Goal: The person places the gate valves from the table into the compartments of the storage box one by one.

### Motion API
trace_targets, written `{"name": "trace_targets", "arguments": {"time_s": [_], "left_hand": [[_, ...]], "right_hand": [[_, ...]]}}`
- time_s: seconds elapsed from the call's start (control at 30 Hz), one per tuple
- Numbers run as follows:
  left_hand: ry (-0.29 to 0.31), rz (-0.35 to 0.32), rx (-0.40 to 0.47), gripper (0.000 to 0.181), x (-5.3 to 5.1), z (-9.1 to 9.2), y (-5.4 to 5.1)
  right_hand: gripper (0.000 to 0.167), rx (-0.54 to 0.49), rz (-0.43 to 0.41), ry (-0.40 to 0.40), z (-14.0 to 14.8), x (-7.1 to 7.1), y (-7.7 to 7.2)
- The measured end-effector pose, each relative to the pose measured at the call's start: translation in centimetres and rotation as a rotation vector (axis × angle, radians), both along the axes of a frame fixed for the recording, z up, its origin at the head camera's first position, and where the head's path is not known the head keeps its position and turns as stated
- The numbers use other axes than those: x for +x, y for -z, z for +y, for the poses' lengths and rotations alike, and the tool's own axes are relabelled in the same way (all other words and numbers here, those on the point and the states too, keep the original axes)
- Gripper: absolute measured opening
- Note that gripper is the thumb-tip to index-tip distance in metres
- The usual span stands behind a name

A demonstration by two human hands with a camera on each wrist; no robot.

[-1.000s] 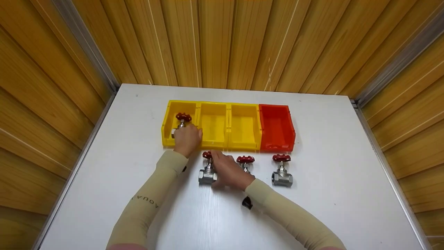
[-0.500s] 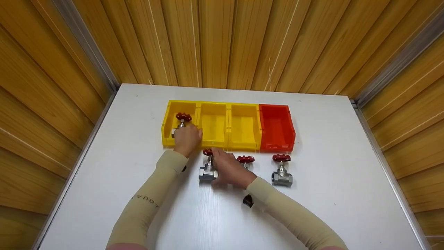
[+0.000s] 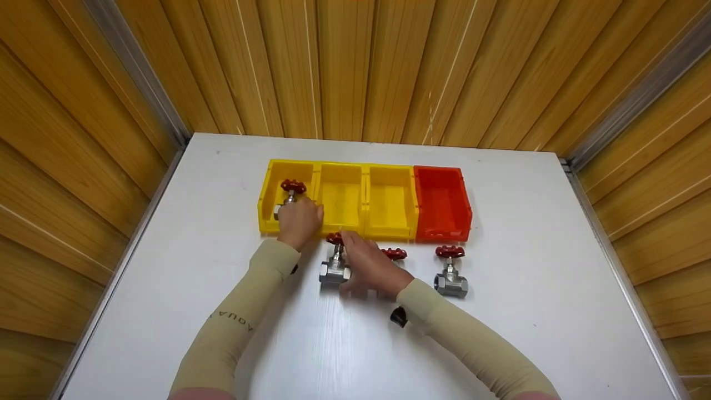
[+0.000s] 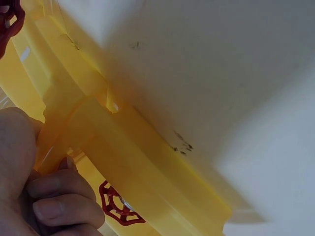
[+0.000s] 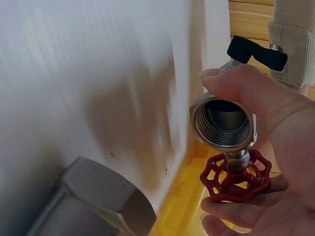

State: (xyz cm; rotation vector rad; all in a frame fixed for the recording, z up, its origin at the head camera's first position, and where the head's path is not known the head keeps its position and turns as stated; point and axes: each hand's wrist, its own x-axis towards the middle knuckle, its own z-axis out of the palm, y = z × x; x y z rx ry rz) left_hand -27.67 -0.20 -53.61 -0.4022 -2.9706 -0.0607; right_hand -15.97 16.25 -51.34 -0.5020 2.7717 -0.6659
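Note:
My left hand [image 3: 300, 223] grips the front of the yellow bins [image 3: 391, 232] near the divider of the two leftmost ones; its fingers [image 4: 66, 201] curl at the plastic edge in the left wrist view. One gate valve [image 3: 293, 186] with a red handwheel stands in the leftmost bin, partly behind that hand. My right hand [image 3: 376, 269] holds another gate valve [image 3: 335, 271] in front of the bins. The right wrist view shows the thumb along its threaded metal body [image 5: 224, 123] and fingers at the red handwheel [image 5: 236, 177].
A red bin [image 3: 444, 234] adjoins the yellow row's right end. Behind my right hand is a third valve, its handwheel [image 3: 394, 254] showing. Another valve [image 3: 451, 278] stands farther right. Wood-patterned panels [image 3: 344, 72] enclose the white table [image 3: 222, 183].
My right hand has moved the valve a little forward, toward the yellow bins. My left hand has stayed at the bin edge.

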Motion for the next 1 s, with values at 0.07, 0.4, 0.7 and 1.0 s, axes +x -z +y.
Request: {"name": "trace_targets", "arguments": {"time_s": [0.07,0.4,0.7,1.0], "left_hand": [[-0.001,0.005,0.002,0.051,0.0,0.0,0.0],[-0.011,-0.001,0.010,0.051,0.0,0.0,-0.1],[-0.008,0.006,0.002,0.052,0.1,0.0,0.0],[0.001,0.017,-0.019,0.054,0.1,-0.1,0.0]], "right_hand": [[0.126,-0.003,0.004,0.006,0.0,-0.1,-0.1],[0.124,-0.015,-0.003,0.034,0.1,-0.5,-1.0],[0.122,-0.021,-0.020,0.059,0.3,-1.0,-1.2],[0.123,0.000,-0.017,0.064,0.5,-1.5,-1.4]]}}
